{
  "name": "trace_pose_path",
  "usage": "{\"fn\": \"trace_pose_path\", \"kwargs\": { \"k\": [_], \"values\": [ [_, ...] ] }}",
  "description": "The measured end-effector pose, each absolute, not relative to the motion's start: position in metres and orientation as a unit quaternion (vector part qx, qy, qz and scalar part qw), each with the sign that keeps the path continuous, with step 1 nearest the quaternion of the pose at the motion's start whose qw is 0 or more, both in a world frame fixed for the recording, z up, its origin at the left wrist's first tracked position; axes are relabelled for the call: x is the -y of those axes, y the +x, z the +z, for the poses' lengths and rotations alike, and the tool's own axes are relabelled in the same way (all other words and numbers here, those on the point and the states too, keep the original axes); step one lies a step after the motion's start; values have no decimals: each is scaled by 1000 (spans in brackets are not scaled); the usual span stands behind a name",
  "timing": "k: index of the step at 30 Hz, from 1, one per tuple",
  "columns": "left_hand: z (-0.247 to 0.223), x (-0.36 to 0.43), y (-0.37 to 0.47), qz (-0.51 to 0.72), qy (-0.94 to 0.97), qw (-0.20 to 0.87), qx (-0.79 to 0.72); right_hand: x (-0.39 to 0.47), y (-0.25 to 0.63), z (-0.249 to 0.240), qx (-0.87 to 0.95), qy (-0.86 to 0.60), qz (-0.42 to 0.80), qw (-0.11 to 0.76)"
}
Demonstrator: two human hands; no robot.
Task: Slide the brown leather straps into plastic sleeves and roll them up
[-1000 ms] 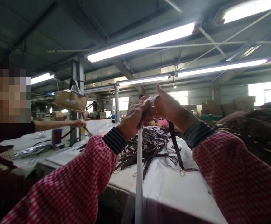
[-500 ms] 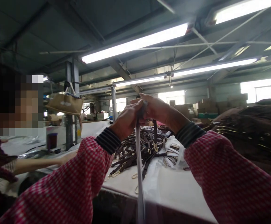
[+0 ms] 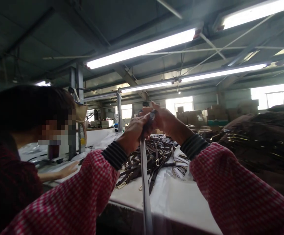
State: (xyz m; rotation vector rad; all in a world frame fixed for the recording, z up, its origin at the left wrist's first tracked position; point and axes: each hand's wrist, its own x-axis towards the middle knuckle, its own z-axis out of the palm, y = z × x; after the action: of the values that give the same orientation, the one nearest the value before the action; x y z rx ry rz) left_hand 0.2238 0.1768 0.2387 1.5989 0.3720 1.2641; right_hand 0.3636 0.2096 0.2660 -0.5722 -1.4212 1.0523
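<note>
Head view, from the left: who's nearby?

A co-worker [image 3: 12,176], leaning, with one bare forearm [image 3: 50,176] stretched out low. Behind, a tan bag [image 3: 81,112] hangs by a post [image 3: 72,137], presumably to save room.

And the person's own left hand [image 3: 133,131]?

Closed on the top of a grey-white strap [image 3: 144,186], which hangs past the near edge of the surface [image 3: 186,199]. Held high, it probably drops straight, clear of the dark buckled straps [image 3: 156,156] heaped behind.

Right hand [image 3: 168,121]?

Against that same end; its fingertips are hidden, so I can't tell whether it grips.

Far right?

A dark brown heap [image 3: 257,140] with brassy glints, apart from the straps, maybe to prevent mixing.
</note>
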Motion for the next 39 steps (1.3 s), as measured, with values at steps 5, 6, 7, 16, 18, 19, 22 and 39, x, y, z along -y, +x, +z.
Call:
{"fn": "trace_pose_path", "kwargs": {
  "k": [5, 6, 7, 16, 18, 19, 22, 39],
  "values": [
    [196, -173, 215, 492, 702, 479, -190, -219, 390, 268, 508, -287, 462, 668],
    [193, -174, 214, 483, 702, 486, -196, -217, 391, 269, 517, -278, 461, 666],
    [193, -175, 214, 476, 698, 496, -199, -215, 391, 270, 537, -264, 460, 656],
    [258, -176, 239, 550, 641, 514, -148, -196, 375, 293, 749, -166, 427, 478],
    [263, -178, 245, 567, 648, 495, -115, -195, 375, 293, 750, -179, 439, 462],
    [264, -179, 248, 579, 651, 480, -100, -194, 376, 292, 736, -190, 448, 470],
    [256, -180, 251, 603, 659, 438, -105, -194, 382, 292, 662, -229, 470, 537],
    [274, -173, 254, 590, 646, 463, -144, -188, 394, 308, 724, -181, 411, 524]
  ]
}}
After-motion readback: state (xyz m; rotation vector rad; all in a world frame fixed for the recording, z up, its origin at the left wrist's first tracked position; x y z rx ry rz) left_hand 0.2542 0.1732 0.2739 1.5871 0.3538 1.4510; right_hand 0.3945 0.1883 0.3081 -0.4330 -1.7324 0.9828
